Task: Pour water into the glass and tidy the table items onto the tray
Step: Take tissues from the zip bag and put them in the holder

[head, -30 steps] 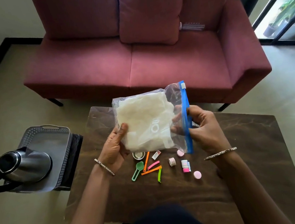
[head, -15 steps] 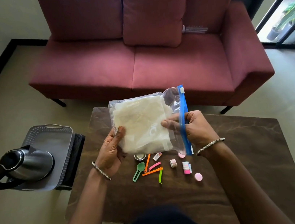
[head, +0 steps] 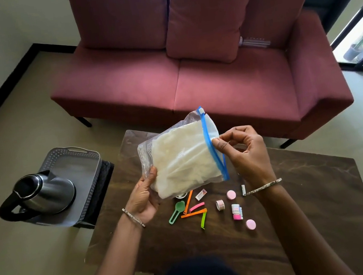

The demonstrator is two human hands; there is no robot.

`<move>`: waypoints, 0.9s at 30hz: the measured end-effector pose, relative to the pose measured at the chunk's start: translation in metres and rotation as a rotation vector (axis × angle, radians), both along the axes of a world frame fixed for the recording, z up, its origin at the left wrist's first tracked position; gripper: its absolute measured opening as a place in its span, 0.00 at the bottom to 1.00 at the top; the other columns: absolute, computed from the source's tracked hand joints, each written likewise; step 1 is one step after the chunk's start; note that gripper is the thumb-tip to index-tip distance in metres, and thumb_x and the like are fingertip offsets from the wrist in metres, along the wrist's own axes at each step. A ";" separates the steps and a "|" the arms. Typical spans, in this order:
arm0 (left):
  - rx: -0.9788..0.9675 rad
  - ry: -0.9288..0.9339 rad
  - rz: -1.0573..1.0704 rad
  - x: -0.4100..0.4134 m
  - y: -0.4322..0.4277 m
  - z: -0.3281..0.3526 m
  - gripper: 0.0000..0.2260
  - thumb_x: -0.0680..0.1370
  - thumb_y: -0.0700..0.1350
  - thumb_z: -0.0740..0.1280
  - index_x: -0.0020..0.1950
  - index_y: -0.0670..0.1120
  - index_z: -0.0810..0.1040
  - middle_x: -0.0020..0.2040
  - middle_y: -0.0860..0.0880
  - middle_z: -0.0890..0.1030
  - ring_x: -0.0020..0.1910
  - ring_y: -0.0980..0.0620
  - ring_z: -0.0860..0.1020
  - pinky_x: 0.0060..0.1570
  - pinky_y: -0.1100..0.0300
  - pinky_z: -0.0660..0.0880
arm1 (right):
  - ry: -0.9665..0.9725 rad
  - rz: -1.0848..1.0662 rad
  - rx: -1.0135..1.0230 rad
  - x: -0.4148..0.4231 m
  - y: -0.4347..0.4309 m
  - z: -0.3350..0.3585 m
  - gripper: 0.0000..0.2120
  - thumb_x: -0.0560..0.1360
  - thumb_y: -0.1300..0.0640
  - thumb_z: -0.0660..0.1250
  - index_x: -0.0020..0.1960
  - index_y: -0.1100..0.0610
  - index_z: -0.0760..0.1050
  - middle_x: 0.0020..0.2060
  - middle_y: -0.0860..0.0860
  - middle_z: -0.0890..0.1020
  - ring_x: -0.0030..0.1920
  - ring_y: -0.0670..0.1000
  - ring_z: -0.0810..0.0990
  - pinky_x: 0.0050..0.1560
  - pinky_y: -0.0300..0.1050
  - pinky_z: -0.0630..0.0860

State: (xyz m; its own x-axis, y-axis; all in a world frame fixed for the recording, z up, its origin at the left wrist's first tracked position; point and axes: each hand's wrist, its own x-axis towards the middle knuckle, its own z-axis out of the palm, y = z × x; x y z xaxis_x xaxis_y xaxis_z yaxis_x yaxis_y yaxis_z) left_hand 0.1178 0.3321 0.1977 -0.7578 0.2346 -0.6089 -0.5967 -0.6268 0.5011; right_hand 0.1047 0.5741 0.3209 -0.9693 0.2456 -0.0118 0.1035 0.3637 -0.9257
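The left hand (head: 145, 192) grips the bag (head: 179, 161) to brace it while the right hand (head: 245, 151) pinches the zip strip (head: 211, 147), presumably sealing it.

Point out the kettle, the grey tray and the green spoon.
kettle (head: 53, 192): head view, on its steel body.
grey tray (head: 78, 168): head view, on its bare floor.
green spoon (head: 180, 205): head view, on its bowl.

Clear zip bag (head: 179, 161), white contents, tilted above table (head: 313, 200); steel kettle (head: 44, 194) on grey tray (head: 82, 167); small items (head: 236, 211) scattered beneath.
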 end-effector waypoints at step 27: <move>-0.009 -0.351 0.196 0.038 -0.104 -0.105 0.19 0.75 0.41 0.69 0.67 0.46 0.76 0.61 0.40 0.81 0.56 0.41 0.82 0.44 0.39 0.81 | -0.351 -0.094 -0.539 -0.041 -0.059 -0.076 0.07 0.82 0.55 0.61 0.47 0.52 0.75 0.45 0.51 0.79 0.39 0.47 0.80 0.28 0.44 0.78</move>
